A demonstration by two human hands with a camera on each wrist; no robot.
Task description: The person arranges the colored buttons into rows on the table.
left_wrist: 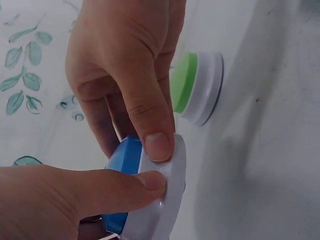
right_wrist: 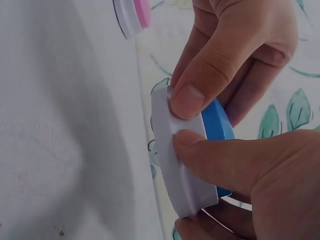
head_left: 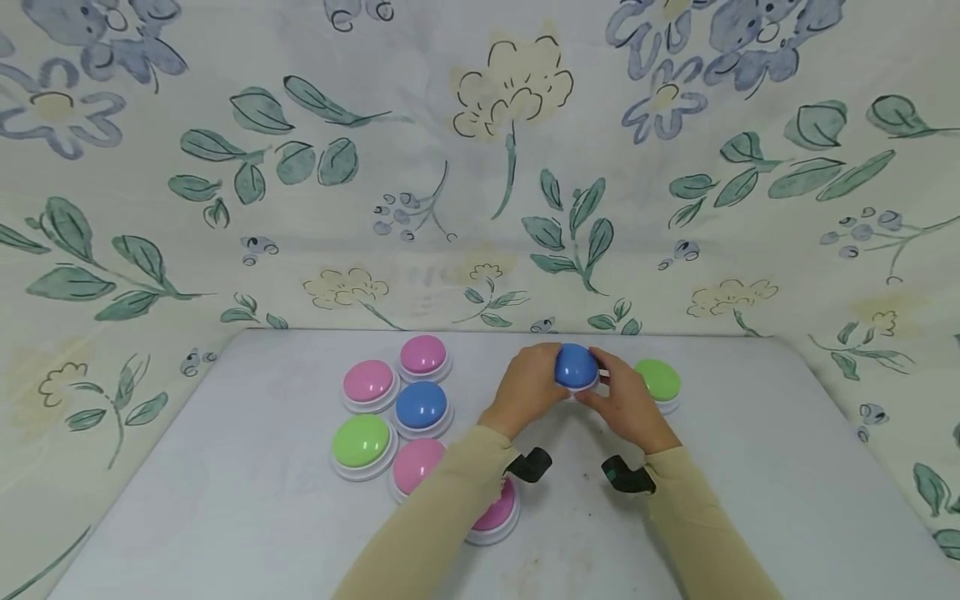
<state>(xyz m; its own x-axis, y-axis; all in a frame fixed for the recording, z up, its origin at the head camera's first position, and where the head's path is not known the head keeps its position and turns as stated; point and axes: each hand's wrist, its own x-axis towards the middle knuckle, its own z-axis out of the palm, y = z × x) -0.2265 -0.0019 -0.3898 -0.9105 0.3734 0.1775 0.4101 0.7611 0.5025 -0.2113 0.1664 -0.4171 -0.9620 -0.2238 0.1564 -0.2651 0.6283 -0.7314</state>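
- Left of centre in my head feed, I see a green button (head_left: 361,440) with a pink button (head_left: 367,381) above it.
- Just right, a second pink button (head_left: 422,353), a blue button (head_left: 421,405) and a third pink button (head_left: 415,462) run downward, the lowest partly behind the left sleeve (head_left: 435,529).
- At lower centre, that sleeve partly covers a fourth pink button (head_left: 497,508).
- Right of centre, my left hand (head_left: 527,385) and right hand (head_left: 624,402) grip the raised blue button (head_left: 576,365) between them, thumbs on its white base.
- Farther right, a second green button (head_left: 660,379) sits near the right hand.
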